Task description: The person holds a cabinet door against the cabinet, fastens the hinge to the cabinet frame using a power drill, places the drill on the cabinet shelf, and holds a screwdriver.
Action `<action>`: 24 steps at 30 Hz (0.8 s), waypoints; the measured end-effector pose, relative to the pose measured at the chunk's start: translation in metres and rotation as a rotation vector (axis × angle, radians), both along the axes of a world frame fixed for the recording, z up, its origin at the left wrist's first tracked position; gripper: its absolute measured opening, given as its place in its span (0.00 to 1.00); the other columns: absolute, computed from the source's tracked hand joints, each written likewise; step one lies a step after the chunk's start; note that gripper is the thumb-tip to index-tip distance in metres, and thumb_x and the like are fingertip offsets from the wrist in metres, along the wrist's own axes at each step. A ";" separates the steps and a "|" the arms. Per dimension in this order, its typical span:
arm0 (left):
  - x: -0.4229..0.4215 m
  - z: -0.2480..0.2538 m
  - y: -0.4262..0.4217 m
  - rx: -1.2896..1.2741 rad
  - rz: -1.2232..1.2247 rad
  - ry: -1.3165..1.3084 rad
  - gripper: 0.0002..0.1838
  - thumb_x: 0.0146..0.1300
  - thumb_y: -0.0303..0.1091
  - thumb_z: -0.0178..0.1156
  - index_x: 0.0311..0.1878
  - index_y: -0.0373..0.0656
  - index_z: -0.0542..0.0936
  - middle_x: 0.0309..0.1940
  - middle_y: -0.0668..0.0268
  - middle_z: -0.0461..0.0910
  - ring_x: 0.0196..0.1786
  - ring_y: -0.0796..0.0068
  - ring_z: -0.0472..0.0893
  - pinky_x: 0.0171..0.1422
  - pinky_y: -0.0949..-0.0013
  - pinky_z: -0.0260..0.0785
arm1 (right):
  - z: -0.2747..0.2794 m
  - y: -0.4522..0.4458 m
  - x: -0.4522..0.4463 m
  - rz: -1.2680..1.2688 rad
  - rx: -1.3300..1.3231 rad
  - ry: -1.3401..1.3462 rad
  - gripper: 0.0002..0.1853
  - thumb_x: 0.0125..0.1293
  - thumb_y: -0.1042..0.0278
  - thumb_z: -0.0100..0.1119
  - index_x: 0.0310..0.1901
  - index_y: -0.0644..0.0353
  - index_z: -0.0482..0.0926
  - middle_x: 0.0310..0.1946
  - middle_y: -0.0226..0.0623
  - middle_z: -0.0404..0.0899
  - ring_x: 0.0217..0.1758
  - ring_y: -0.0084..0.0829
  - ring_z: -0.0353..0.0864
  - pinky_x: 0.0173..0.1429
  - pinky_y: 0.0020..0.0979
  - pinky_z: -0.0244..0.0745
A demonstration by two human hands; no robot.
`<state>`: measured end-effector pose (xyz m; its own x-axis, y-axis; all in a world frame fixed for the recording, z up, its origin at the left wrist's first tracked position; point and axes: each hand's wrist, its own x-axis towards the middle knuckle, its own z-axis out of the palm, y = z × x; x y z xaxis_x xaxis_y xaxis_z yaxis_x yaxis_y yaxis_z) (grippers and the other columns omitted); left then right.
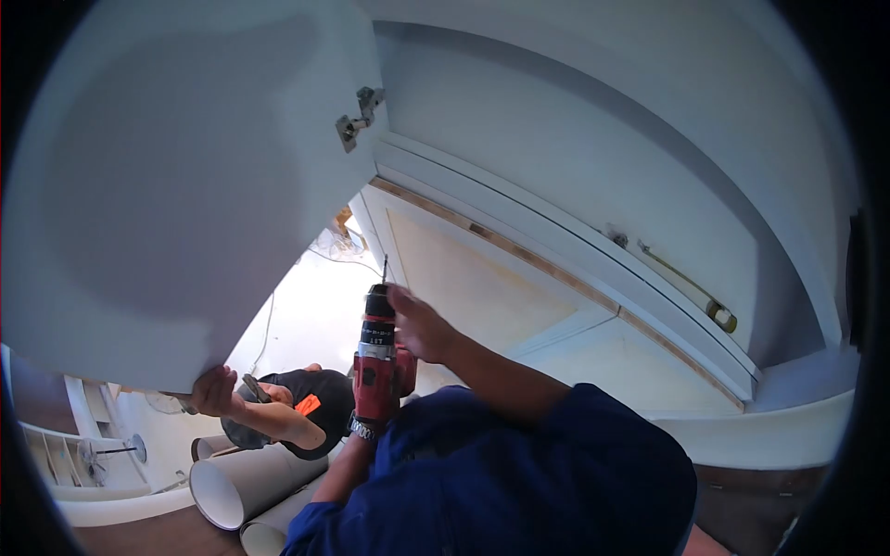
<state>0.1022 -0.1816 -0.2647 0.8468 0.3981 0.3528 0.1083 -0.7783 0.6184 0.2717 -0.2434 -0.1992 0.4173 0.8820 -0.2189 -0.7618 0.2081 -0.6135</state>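
A red and black cordless drill point(375, 371) points upward in front of my chest, with a thin bit point(385, 269) in its chuck. My left hand point(369, 417), below a metal watch, holds the drill from underneath; its fingers are mostly hidden behind the tool. My right hand point(423, 326) is closed around the side of the black chuck point(377, 301), its thumb close to the bit; it is slightly blurred. Up and to the left hangs a large white cabinet door point(176, 185) with a metal hinge point(358, 120) on its edge.
Below, a co-worker in black point(311, 398) has a hand point(215, 391) on the door's lower edge. Rolled sheets point(250, 486) lie at lower left. A white cabinet point(538, 176) spans the upper right, with a long thin item point(686, 278) ending in a yellowish piece inside it.
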 end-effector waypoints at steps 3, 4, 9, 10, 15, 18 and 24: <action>0.005 0.045 -0.001 -0.020 -0.010 -0.058 0.14 0.66 0.42 0.57 0.49 0.44 0.77 0.38 0.59 0.79 0.41 0.59 0.80 0.39 0.58 0.71 | 0.002 -0.045 0.012 -0.092 -0.067 -0.483 0.39 0.63 0.61 0.63 0.71 0.56 0.52 0.67 0.40 0.60 0.65 0.35 0.66 0.70 0.45 0.58; 0.008 0.052 -0.003 -0.003 -0.014 -0.098 0.14 0.66 0.42 0.57 0.49 0.44 0.77 0.38 0.59 0.79 0.41 0.59 0.80 0.40 0.58 0.71 | 0.008 -0.060 0.012 -0.070 -0.033 -0.599 0.40 0.61 0.64 0.64 0.71 0.57 0.52 0.67 0.41 0.60 0.66 0.36 0.65 0.71 0.45 0.57; 0.024 0.105 -0.015 0.069 -0.065 -0.134 0.11 0.64 0.41 0.56 0.43 0.46 0.78 0.33 0.62 0.80 0.34 0.60 0.81 0.32 0.58 0.71 | 0.066 -0.102 -0.019 0.112 -0.039 -1.160 0.54 0.47 0.69 0.69 0.73 0.60 0.46 0.69 0.47 0.57 0.73 0.41 0.57 0.75 0.43 0.51; 0.029 0.113 -0.016 0.133 -0.087 -0.133 0.11 0.64 0.41 0.56 0.43 0.46 0.78 0.32 0.63 0.80 0.33 0.60 0.81 0.31 0.58 0.70 | 0.073 -0.102 -0.023 0.101 -0.042 -1.177 0.54 0.47 0.69 0.69 0.73 0.61 0.46 0.69 0.47 0.57 0.73 0.41 0.57 0.75 0.43 0.51; 0.037 0.096 -0.019 -0.086 -0.152 -0.123 0.10 0.63 0.40 0.56 0.44 0.48 0.78 0.30 0.66 0.80 0.31 0.63 0.81 0.29 0.61 0.70 | 0.084 -0.105 -0.037 -0.005 -0.043 -1.243 0.57 0.47 0.69 0.72 0.74 0.63 0.43 0.68 0.50 0.58 0.73 0.43 0.57 0.74 0.41 0.52; 0.041 0.086 -0.022 -0.232 -0.166 -0.181 0.11 0.62 0.42 0.57 0.44 0.49 0.78 0.29 0.67 0.80 0.31 0.63 0.81 0.30 0.61 0.70 | 0.096 -0.108 -0.039 0.002 -0.021 -1.164 0.58 0.46 0.68 0.74 0.74 0.64 0.41 0.67 0.51 0.59 0.73 0.44 0.57 0.74 0.41 0.53; 0.045 0.085 -0.024 -0.287 -0.145 0.002 0.12 0.59 0.42 0.61 0.44 0.49 0.79 0.31 0.67 0.81 0.34 0.64 0.82 0.34 0.63 0.72 | 0.095 -0.112 -0.040 -0.035 -0.056 -1.286 0.57 0.49 0.68 0.74 0.73 0.63 0.41 0.65 0.51 0.61 0.69 0.44 0.64 0.69 0.40 0.62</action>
